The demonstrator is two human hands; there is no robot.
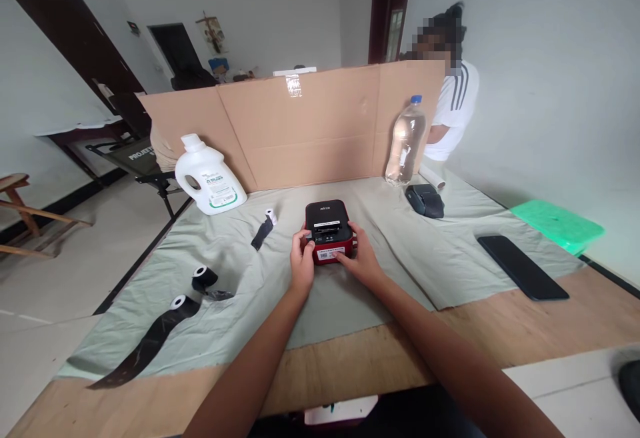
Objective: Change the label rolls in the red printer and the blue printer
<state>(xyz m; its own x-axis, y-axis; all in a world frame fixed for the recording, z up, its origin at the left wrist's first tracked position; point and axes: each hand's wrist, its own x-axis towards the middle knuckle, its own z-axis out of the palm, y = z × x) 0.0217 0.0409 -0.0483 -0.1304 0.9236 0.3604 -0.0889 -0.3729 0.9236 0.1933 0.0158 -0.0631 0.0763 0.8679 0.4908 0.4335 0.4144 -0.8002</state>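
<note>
A small black-topped printer (326,215) with a red lower body sits on the cloth in front of me. A white label shows on its near side, and a slot with a pale strip crosses its top. My left hand (302,261) is closed around its left side, thumb at the near corner. Around the right side curls my right hand (364,257), thumb against the labelled face. The outer fingers of both hands are partly hidden. To the left lie a small roll with a dark strip (263,231), a black roll (204,279) and another black roll (183,305) with a long unrolled tail.
A cardboard screen (300,131) stands across the back. Before it are a white jug (213,181) and a clear bottle (407,141). A black device (425,201) and a dark phone (523,267) lie rightward. A person (457,101) is behind the screen.
</note>
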